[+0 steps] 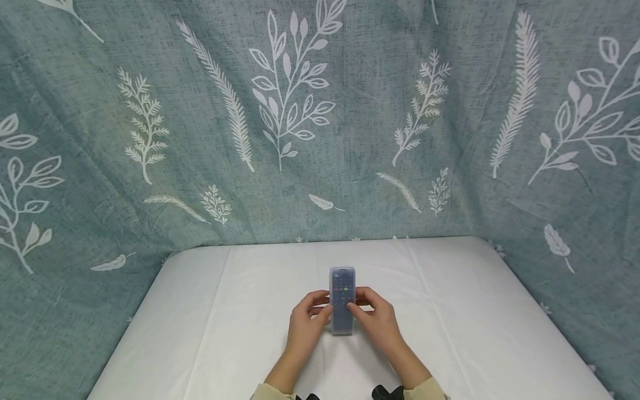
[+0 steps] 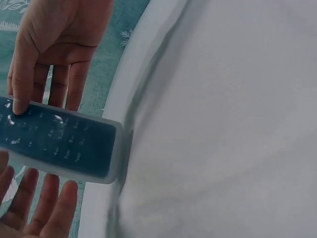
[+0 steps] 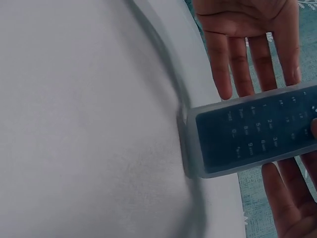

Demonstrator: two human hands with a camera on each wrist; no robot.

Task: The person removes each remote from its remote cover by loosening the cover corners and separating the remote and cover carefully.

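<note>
A dark blue remote control [image 1: 342, 319] in a clear cover is held near upright, its buttons toward me. Its lower end is at the white cloth; whether it bears on it I cannot tell. My left hand [image 1: 304, 325] holds the left side, thumb at the edge. On the other side my right hand [image 1: 381, 322] grips it, thumb on the button face. In the left wrist view the right hand [image 2: 64, 39] is above the remote control [image 2: 74, 144], the left hand [image 2: 37, 213] below. The right wrist view shows the remote control [image 3: 247, 131] between the left hand [image 3: 247, 25] and right hand [image 3: 292, 203].
A white cloth [image 1: 240, 311] covers the table, with fold lines running along it. Behind and at both sides hangs a teal curtain [image 1: 350, 183] with white leaf prints. Black gear [image 1: 387, 393] shows by the right sleeve at the bottom edge.
</note>
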